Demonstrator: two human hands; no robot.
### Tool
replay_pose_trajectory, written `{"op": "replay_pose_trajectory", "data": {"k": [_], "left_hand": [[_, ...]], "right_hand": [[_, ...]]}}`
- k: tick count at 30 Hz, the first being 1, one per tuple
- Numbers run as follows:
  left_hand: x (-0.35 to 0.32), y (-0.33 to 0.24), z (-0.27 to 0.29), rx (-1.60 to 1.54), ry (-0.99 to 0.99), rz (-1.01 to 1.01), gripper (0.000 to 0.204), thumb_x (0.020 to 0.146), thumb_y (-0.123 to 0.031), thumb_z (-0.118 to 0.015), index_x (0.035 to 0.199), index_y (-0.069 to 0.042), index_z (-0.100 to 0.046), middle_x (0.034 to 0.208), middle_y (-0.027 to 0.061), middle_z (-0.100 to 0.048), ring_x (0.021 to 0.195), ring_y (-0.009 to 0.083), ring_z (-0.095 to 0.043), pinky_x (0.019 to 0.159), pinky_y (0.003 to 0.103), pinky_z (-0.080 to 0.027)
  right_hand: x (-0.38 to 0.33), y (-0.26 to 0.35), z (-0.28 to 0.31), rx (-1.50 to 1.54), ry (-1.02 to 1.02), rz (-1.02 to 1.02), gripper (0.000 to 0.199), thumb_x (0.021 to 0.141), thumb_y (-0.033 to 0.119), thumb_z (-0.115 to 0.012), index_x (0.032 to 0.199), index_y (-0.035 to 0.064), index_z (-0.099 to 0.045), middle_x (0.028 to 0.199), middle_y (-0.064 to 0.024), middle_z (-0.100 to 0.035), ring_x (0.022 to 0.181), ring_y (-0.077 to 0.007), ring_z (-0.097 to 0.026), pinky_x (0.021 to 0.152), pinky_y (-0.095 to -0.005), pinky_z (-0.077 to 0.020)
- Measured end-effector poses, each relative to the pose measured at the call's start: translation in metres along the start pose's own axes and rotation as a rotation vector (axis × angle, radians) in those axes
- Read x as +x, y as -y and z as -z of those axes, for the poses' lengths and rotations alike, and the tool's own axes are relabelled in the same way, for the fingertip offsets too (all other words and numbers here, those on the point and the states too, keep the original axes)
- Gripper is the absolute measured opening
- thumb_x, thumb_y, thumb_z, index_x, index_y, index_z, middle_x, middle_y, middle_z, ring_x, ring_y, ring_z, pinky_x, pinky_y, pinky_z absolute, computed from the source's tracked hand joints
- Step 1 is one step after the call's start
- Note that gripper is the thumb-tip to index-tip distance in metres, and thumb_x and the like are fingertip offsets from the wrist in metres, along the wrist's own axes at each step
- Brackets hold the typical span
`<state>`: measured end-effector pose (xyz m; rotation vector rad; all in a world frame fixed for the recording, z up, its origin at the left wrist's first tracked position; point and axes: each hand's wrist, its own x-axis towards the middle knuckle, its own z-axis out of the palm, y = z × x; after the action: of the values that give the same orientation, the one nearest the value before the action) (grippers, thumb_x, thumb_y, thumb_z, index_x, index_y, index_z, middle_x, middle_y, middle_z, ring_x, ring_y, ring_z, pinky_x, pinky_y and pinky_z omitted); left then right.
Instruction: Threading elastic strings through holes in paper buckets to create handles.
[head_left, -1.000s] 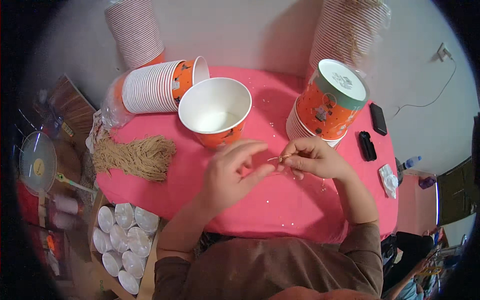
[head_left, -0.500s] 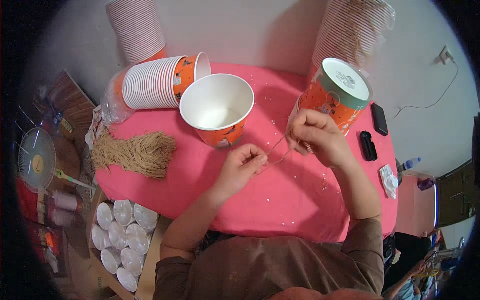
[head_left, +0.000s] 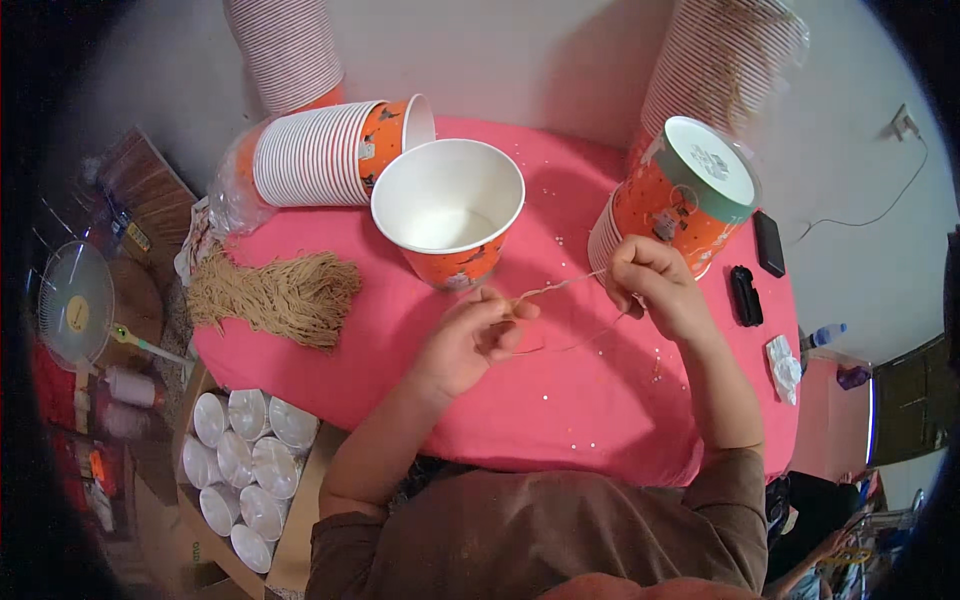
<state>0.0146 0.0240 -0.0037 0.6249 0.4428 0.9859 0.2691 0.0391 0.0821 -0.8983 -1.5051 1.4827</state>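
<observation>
Above the pink-covered table my left hand (head_left: 465,340) pinches a thin, pale tan string (head_left: 560,285) between thumb and fingers. My right hand (head_left: 662,290) pinches the same string farther to the right, so one strand runs fairly straight between them. A looser strand hangs in a curve below. Just beyond my left hand stands an orange paper bucket (head_left: 460,268) with a white inside, upright. A hank of tan strings (head_left: 275,298) lies on the cloth to the left. Past my right hand is an upside-down stack of orange buckets (head_left: 650,205).
A sleeve of nested buckets (head_left: 310,155) lies at the back left; tall stacks (head_left: 285,50) rise behind. A black case (head_left: 745,296), a phone-like slab (head_left: 769,243) and crumpled tissue (head_left: 783,370) line the right edge. Clear plastic cups (head_left: 245,470) fill a carton lower left, beside a fan (head_left: 75,300).
My hands have moved apart, the left one turning and its fingers opening somewhat, the right one lowering slightly. The string between them is longer. The whole view has shifted a little.
</observation>
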Motion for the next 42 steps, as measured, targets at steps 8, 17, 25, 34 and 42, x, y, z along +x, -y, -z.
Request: {"op": "replay_pose_trajectory", "data": {"k": [8,17,25,34,42], "left_hand": [[-0.003,-0.002,0.014,0.200,-0.071,-0.151,0.009,0.090,-0.005,-0.061,0.086,-0.008,-0.054,0.082,0.0053,-0.062,0.062,0.0091,-0.055,0.052,0.024,-0.043],[-0.011,-0.013,-0.004,1.423,-0.185,-0.831,0.011,0.085,0.002,-0.065,0.096,0.000,-0.064,0.085,0.0127,-0.069,0.074,0.0222,-0.068,0.064,0.032,-0.053],[-0.016,-0.015,-0.008,1.419,-0.313,-0.903,0.007,0.083,0.000,-0.068,0.089,0.000,-0.066,0.083,0.0106,-0.068,0.070,0.0195,-0.067,0.061,0.030,-0.054],[-0.017,-0.017,0.003,1.225,-0.300,-0.656,0.005,0.086,-0.003,-0.067,0.089,0.000,-0.065,0.080,0.0097,-0.067,0.068,0.0156,-0.065,0.058,0.028,-0.052],[-0.017,-0.017,0.009,1.252,-0.233,-0.541,0.009,0.092,-0.007,-0.058,0.091,0.002,-0.061,0.079,0.0127,-0.064,0.069,0.0225,-0.064,0.063,0.034,-0.050]], "right_hand": [[-0.011,-0.010,0.005,-0.320,0.061,0.034,0.013,0.095,0.010,-0.057,0.087,0.0002,-0.057,0.073,0.0059,-0.047,0.070,-0.0033,-0.043,0.061,-0.0223,-0.0370],[-0.016,-0.007,0.011,-0.399,0.136,-0.054,0.016,0.095,0.013,-0.052,0.086,0.0010,-0.057,0.074,0.0041,-0.049,0.071,-0.0048,-0.044,0.061,-0.0235,-0.0380],[-0.014,-0.015,0.001,-0.202,0.097,-0.246,0.017,0.090,0.013,-0.048,0.074,0.0066,-0.051,0.064,0.0052,-0.042,0.054,-0.0040,-0.037,0.048,-0.0206,-0.0278],[-0.011,-0.028,0.014,-0.194,0.089,-0.287,0.016,0.089,0.016,-0.048,0.078,0.0064,-0.054,0.065,0.0056,-0.044,0.057,-0.0035,-0.039,0.050,-0.0213,-0.0303],[-0.007,-0.044,0.012,-0.902,0.116,-0.077,0.024,0.091,0.024,-0.055,0.085,0.0006,-0.058,0.071,-0.0101,-0.062,0.068,-0.0263,-0.062,0.062,-0.0387,-0.0465]]}}
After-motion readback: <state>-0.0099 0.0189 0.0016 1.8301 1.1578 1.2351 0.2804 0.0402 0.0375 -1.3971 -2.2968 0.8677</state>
